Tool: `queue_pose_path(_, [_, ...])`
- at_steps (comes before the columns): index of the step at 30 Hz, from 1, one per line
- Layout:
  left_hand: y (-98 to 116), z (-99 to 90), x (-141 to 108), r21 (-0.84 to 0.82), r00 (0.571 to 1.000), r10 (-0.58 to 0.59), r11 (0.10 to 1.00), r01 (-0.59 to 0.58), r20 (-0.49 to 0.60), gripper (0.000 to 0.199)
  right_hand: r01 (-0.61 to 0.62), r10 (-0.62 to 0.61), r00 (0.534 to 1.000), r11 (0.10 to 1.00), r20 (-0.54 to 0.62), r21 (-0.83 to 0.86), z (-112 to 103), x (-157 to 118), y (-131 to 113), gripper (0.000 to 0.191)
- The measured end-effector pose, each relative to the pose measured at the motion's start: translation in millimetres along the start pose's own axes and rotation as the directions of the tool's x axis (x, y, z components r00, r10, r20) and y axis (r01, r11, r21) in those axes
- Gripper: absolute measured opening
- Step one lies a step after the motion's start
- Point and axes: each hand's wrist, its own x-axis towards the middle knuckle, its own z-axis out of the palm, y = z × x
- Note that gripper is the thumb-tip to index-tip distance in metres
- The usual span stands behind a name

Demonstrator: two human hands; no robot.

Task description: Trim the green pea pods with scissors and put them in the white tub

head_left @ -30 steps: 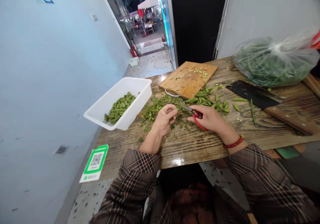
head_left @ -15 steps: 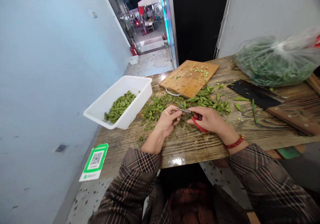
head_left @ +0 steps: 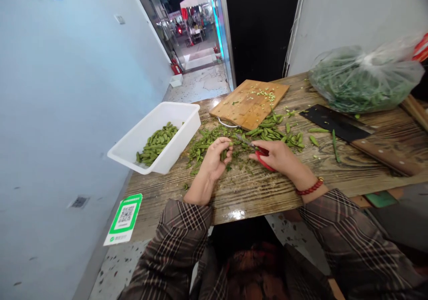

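Note:
My right hand (head_left: 276, 156) is wrapped round the red handles of a pair of scissors (head_left: 265, 161), whose blades point left over the table. Fingers of my left hand (head_left: 216, 158) are curled round a green pod (head_left: 223, 154), just left of the blade tips. Behind both hands lie loose pods (head_left: 270, 133) and a heap of trimmed bits (head_left: 203, 141). To the left, a white tub (head_left: 179, 150) holds more pods (head_left: 158, 142).
A cutting board (head_left: 244, 106) with small bits on it lies behind the pods. On the right are a cleaver (head_left: 354, 133) and a plastic bag of greens (head_left: 364, 84). A QR code card (head_left: 125, 219) is at the table's left edge.
My left hand has moved slightly left, away from the scissors. The scissor blades, earlier at the left fingertips, are now apart from them. The whole view has shifted a little.

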Motion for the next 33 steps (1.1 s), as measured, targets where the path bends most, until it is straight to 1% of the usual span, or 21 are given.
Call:
queue_pose_path(1, [1.9, -1.1, 0.7, -0.047, 1.0, -0.024, 0.999, 0.023, -0.005, 0.025, -0.034, 0.035, 0.998, 0.999, -0.054, 0.018, -0.7, 0.8, 0.8, 0.038])
queue_pose_path(3, [5.5, -2.5, 2.1, -0.11, 0.998, -0.057, 0.992, 0.054, -0.02, 0.029, -0.109, 0.117, 0.978, 0.993, -0.172, 0.054, -2.3, 2.4, 2.1, 0.041])
queue_pose_path(5, [8.5, -2.4, 4.4, -0.084, 0.999, -0.039, 0.996, 0.036, -0.038, 0.034, -0.158, 0.177, 0.952, 0.983, -0.248, 0.095, -3.9, 3.9, 2.5, 0.043])
queue_pose_path(8, [10.7, 1.1, 13.0, 0.099, 0.999, 0.017, 0.995, -0.014, -0.032, 0.032, -0.177, 0.211, 0.932, 0.975, -0.295, 0.137, -4.7, 5.4, 2.7, 0.043])
queue_pose_path(10, [9.9, 4.8, 23.9, 0.267, 0.999, 0.044, 0.963, -0.037, -0.02, 0.028, -0.174, 0.211, 0.931, 0.974, -0.297, 0.144, -4.2, 5.9, 3.3, 0.042])
queue_pose_path(11, [8.6, 6.7, 30.7, 0.364, 0.997, 0.07, 0.93, -0.059, -0.019, 0.026, -0.169, 0.206, 0.933, 0.975, -0.295, 0.145, -3.8, 6.0, 3.7, 0.042])
queue_pose_path(12, [6.8, 8.4, 38.3, 0.468, 0.994, 0.112, 0.879, -0.092, -0.015, 0.022, -0.165, 0.201, 0.935, 0.976, -0.293, 0.143, -3.4, 6.2, 4.3, 0.041])
queue_pose_path(13, [4.6, 9.8, 46.1, 0.576, 0.987, 0.16, 0.807, -0.13, -0.001, 0.018, -0.16, 0.194, 0.938, 0.977, -0.289, 0.138, -3.0, 6.4, 4.8, 0.041])
queue_pose_path(14, [2.3, 10.9, 53.9, 0.682, 0.979, 0.205, 0.713, -0.164, 0.021, 0.014, -0.156, 0.187, 0.939, 0.979, -0.287, 0.128, -2.7, 6.5, 5.3, 0.04])
queue_pose_path(16, [-2.3, 12.6, 67.5, 0.851, 0.962, 0.265, 0.488, -0.195, 0.068, 0.01, -0.148, 0.173, 0.941, 0.983, -0.289, 0.107, -2.2, 7.0, 6.1, 0.039])
queue_pose_path(18, [-5.6, 14.0, 76.9, 0.945, 0.957, 0.279, 0.285, -0.16, 0.078, 0.011, -0.15, 0.17, 0.941, 0.985, -0.291, 0.089, -2.1, 7.4, 6.5, 0.039])
queue_pose_path(19, [-6.6, 14.6, 79.6, 0.968, 0.958, 0.277, 0.214, -0.134, 0.071, 0.011, -0.155, 0.174, 0.941, 0.984, -0.29, 0.086, -2.1, 7.6, 6.5, 0.039])
queue_pose_path(20, [-7.1, 15.0, 81.2, 0.978, 0.959, 0.276, 0.172, -0.115, 0.065, 0.01, -0.16, 0.178, 0.942, 0.984, -0.286, 0.084, -2.1, 7.6, 6.4, 0.039])
queue_pose_path(22, [-6.7, 14.9, 81.3, 0.982, 0.962, 0.267, 0.156, -0.108, 0.064, 0.004, -0.161, 0.178, 0.945, 0.983, -0.273, 0.083, -2.3, 7.6, 5.9, 0.04])
queue_pose_path(25, [-2.6, 10.8, 76.1, 0.972, 0.962, 0.263, 0.196, -0.127, 0.072, 0.011, -0.152, 0.169, 0.953, 0.985, -0.252, 0.086, -2.6, 7.5, 5.1, 0.04])
queue_pose_path(27, [1.8, 5.2, 70.2, 0.967, 0.961, 0.267, 0.221, -0.129, 0.067, 0.011, -0.156, 0.173, 0.955, 0.984, -0.241, 0.088, -2.5, 7.6, 4.8, 0.04])
queue_pose_path(31, [10.0, -7.3, 52.8, 0.946, 0.956, 0.29, 0.3, -0.126, 0.036, 0.009, -0.174, 0.188, 0.956, 0.981, -0.224, 0.081, -1.6, 7.8, 5.2, 0.041])
queue_pose_path(32, [11.2, -9.5, 47.5, 0.936, 0.955, 0.297, 0.33, -0.124, 0.021, 0.008, -0.177, 0.19, 0.957, 0.981, -0.219, 0.08, -1.4, 7.6, 5.4, 0.041])
queue_pose_path(33, [11.9, -11.1, 42.0, 0.914, 0.956, 0.293, 0.39, -0.113, -0.007, 0.007, -0.179, 0.192, 0.958, 0.981, -0.211, 0.079, -1.1, 7.2, 5.5, 0.041])
